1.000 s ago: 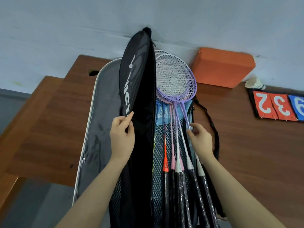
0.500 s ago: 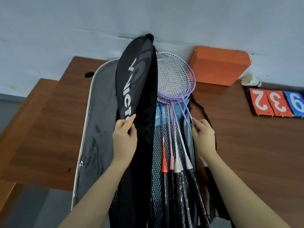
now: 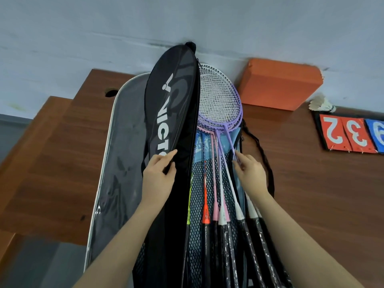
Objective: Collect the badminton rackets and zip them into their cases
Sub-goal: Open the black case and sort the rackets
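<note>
A black racket case (image 3: pixel 172 104) with white lettering lies open on the wooden table (image 3: pixel 311 183). My left hand (image 3: pixel 159 175) grips its raised black flap at the lower edge of the lettering. Several rackets (image 3: pixel 218 104) with purple, pink and white frames lie stacked inside, their shafts fanning down over a mesh pocket (image 3: pixel 197 215). My right hand (image 3: pixel 250 173) pinches the rightmost purple shaft near the case's right edge. A grey, white-edged case (image 3: pixel 122 163) lies flat to the left, under the black one.
An orange foam block (image 3: pixel 278 86) stands against the wall at the back right. A white shuttlecock (image 3: pixel 321 103) lies above a flip scoreboard (image 3: pixel 353 134) with red and blue numbers at the right edge. A cable hole (image 3: pixel 111 93) is in the table's back left.
My view has drifted slightly. My right hand has shifted on the rightmost shafts, nudging the rackets closer together inside the case. My left hand keeps holding the flap.
</note>
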{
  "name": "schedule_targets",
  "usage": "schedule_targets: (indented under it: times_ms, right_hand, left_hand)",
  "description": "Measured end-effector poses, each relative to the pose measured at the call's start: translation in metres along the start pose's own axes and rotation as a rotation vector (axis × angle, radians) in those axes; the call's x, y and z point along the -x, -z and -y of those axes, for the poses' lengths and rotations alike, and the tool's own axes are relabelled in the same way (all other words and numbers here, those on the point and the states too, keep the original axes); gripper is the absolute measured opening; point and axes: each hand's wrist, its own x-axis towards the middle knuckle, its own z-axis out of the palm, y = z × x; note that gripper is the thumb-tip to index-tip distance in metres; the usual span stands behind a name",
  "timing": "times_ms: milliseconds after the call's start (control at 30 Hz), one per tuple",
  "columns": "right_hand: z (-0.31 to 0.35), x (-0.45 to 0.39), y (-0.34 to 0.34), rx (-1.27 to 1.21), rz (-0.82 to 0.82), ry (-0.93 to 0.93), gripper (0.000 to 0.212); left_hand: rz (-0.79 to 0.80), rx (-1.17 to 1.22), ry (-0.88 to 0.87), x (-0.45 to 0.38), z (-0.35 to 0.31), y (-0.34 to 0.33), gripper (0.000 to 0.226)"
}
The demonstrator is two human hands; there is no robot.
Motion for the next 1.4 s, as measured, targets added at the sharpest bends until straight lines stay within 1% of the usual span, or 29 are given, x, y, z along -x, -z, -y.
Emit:
schedule_targets:
  times_ms: [167,267,400,533,700,867,1033,1133,1200,1267,1400]
  right_hand:
    - [-0.001,0.0,0.001,0.004,-0.003,-0.033,0.037]
    - [0.002,0.004,0.006,-0.057,0.017,-0.049,0.041]
    - [0.013,0.016,0.016,-0.124,-0.064,-0.039,0.037]
    - [0.023,0.029,0.026,-0.097,-0.101,-0.043,0.036]
    - [0.03,0.058,0.037,-0.112,-0.115,-0.108,0.039]
    - [0.036,0.096,0.048,-0.151,-0.205,-0.158,0.037]
    - [0.045,0.122,0.053,-0.107,-0.274,-0.077,0.039]
    - [0.044,0.128,0.053,-0.066,-0.254,-0.063,0.045]
    - [0.039,0.134,0.053,-0.042,-0.221,-0.062,0.048]
    - [0.034,0.141,0.054,-0.035,-0.186,-0.07,0.05]
    - [0.026,0.156,0.057,0.001,-0.15,-0.029,0.045]
  left_hand:
    - [-0.005,-0.011,-0.005,-0.002,0.0,0.007,0.037]
    - [-0.015,-0.01,-0.003,-0.003,-0.001,0.009,0.037]
    - [0.006,-0.012,-0.001,-0.005,-0.003,0.011,0.037]
    - [0.008,-0.025,-0.026,-0.006,-0.009,0.01,0.038]
    - [-0.002,0.004,-0.042,-0.006,-0.018,0.007,0.037]
    - [-0.029,0.011,-0.016,-0.006,-0.017,0.007,0.035]
    - [0.025,0.034,0.04,-0.008,-0.027,0.0,0.035]
    - [0.066,0.04,0.037,-0.013,-0.041,-0.008,0.035]
    - [0.039,0.014,0.0,-0.015,-0.049,-0.013,0.036]
    - [0.005,0.028,0.006,-0.013,-0.053,-0.016,0.037]
    - [0.046,0.055,0.037,-0.009,-0.053,-0.023,0.039]
